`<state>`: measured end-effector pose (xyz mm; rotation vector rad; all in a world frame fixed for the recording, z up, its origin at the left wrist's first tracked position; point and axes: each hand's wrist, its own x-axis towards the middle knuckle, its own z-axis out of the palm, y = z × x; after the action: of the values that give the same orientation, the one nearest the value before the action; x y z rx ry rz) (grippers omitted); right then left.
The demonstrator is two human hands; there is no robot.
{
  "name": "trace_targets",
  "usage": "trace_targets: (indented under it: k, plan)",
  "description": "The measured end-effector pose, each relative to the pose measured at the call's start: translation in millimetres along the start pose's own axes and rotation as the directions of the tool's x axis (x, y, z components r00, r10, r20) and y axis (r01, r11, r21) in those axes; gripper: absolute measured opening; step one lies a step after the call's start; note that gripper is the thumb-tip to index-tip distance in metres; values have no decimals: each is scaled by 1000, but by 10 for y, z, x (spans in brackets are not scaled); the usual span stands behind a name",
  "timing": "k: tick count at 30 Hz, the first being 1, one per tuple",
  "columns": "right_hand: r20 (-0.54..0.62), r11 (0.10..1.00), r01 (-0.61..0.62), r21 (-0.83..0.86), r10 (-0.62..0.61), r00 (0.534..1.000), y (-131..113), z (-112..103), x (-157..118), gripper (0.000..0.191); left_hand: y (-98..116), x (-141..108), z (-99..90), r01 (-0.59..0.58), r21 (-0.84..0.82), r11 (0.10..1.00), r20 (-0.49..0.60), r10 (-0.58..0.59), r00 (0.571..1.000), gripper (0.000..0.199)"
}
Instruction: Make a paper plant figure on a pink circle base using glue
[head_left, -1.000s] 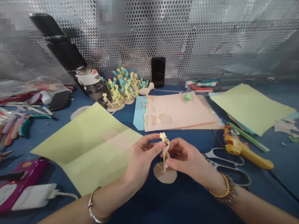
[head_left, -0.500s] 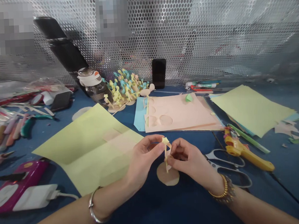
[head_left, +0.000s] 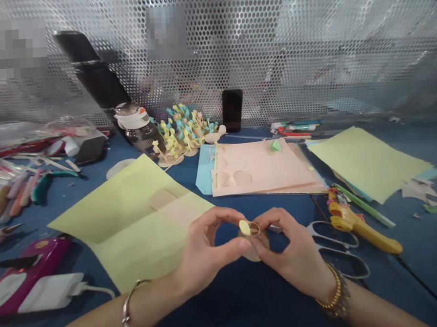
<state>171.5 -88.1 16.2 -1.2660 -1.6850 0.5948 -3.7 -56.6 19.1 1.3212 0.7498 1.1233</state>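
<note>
Between my hands is a small paper figure, with a pale yellow star (head_left: 244, 227) on top, a curled paper strip (head_left: 256, 226) beside it and a round beige paper base (head_left: 253, 256) beneath. Thumb and index finger of my left hand (head_left: 204, 244) close round the figure near the star. My right hand (head_left: 298, 242) pinches the curled strip on the other side. The figure is tilted so its top faces me, and fingertips cover much of its stem. A large yellow paper sheet (head_left: 121, 202) lies beside my left hand.
Scissors (head_left: 343, 262) and a yellow glue gun (head_left: 372, 233) lie right of my hands. Pink paper sheets (head_left: 262, 163) are ahead. Several finished paper figures (head_left: 187, 128) stand near a bottle (head_left: 138, 126). A purple power strip (head_left: 49, 257) sits at left; a phone (head_left: 232, 110) leans behind.
The figure has tipped so its star and top face me. Both hands have moved slightly down, and my right fingers have shifted up to the curled strip beside the star.
</note>
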Motion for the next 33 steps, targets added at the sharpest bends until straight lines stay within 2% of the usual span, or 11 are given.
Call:
trace_targets:
  k: [4,9,14,17,33]
  plan:
    - [7,980,174,-96,-174,985,-34,-63,21,22,26,-24,-35,-75,62,995,60,71,996,30]
    - [21,935,300,-187,-302,953,-51,-96,51,24,24,17,-40,-42,37,998,69,39,997,24]
    - [25,927,281,-248,-284,959,-47,-85,43,24,-72,52,-35,61,-127,990,34,-57,998,23]
    - [36,926,285,-248,-286,958,-51,-81,48,26,-129,60,-37,85,-195,977,34,-79,996,18]
    - [90,925,307,-222,-294,952,14,-78,27,37,-63,76,14,176,-247,953,-27,-188,982,5]
